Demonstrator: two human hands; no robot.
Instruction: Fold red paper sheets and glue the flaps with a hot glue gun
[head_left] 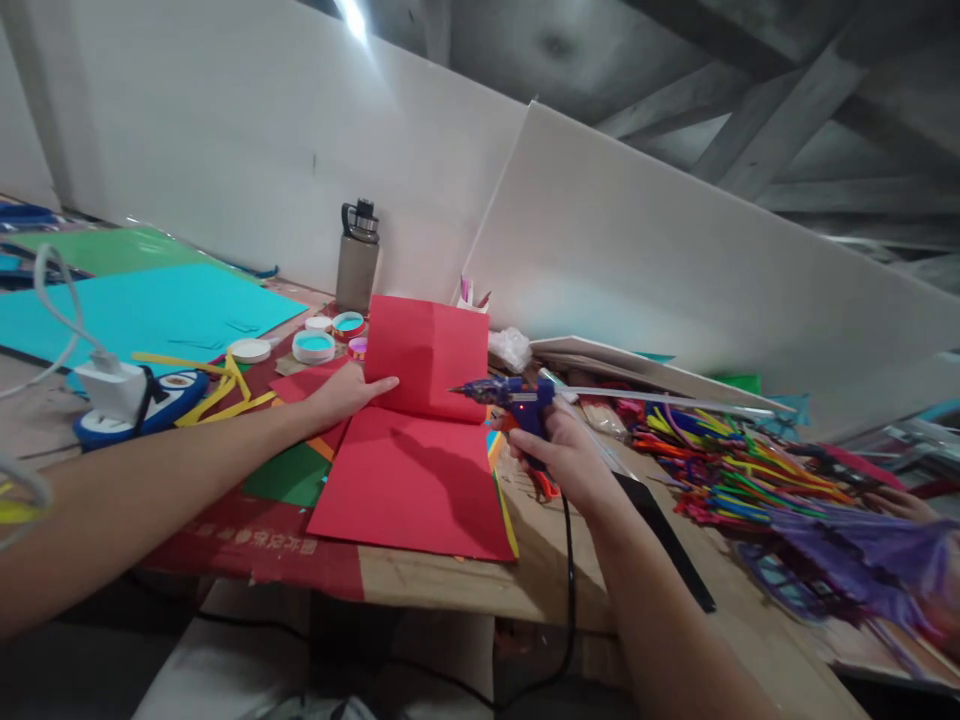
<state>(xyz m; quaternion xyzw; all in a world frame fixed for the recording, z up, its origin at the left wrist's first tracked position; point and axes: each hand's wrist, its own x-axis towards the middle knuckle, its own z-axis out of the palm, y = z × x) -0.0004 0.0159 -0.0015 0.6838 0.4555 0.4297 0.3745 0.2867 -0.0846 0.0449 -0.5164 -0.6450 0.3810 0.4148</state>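
Head view, held glue gun (531, 402), red card (424, 485)

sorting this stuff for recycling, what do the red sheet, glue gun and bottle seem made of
Red sheet: matte paper or thin card, going by its thin, straight edges and lack of gloss. Glue gun: probably hard plastic, from its moulded blue body. Bottle: perhaps smoky plastic, smooth and greyish-brown; coated metal is possible.

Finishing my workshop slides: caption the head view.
Left hand holds red paper partly raised; right hand grips a blue glue gun, a translucent glue stick jutting from its back.
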